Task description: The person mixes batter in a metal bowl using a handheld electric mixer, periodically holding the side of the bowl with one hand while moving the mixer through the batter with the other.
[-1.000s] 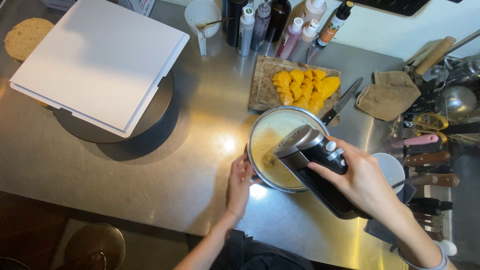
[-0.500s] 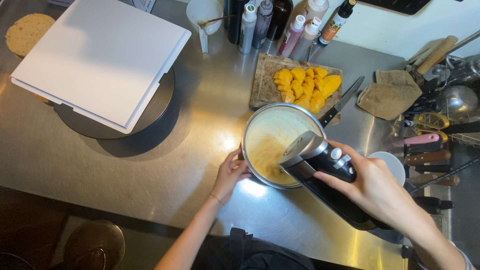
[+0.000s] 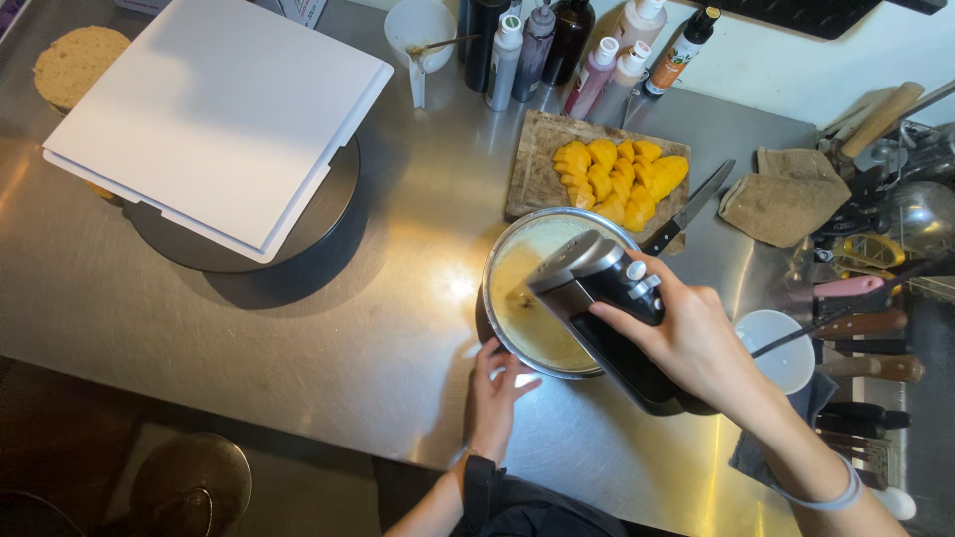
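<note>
A steel mixing bowl point(image 3: 503, 261) with pale yellow batter stands on the steel counter. My right hand point(image 3: 691, 338) grips a black and silver hand mixer point(image 3: 597, 288) held over the bowl, its beaters down in the batter. My left hand point(image 3: 494, 392) rests against the bowl's near rim, fingers spread on the counter. Behind the bowl lies a wooden cutting board point(image 3: 537, 169) with several slices of yellow fruit point(image 3: 619, 179). A knife point(image 3: 686, 209) lies at the board's right edge.
A white flat box point(image 3: 214, 114) sits on a dark round turntable point(image 3: 318, 224) at the left. Squeeze bottles point(image 3: 597, 60) and a white cup point(image 3: 418, 25) line the back. A round cake layer point(image 3: 70, 65) is far left. Cloths point(image 3: 786, 204), knives point(image 3: 860, 323), a small white bowl point(image 3: 781, 348) at right.
My left hand has slid from the bowl's left side to its near rim. The mixer and my right hand have shifted slightly over the bowl.
</note>
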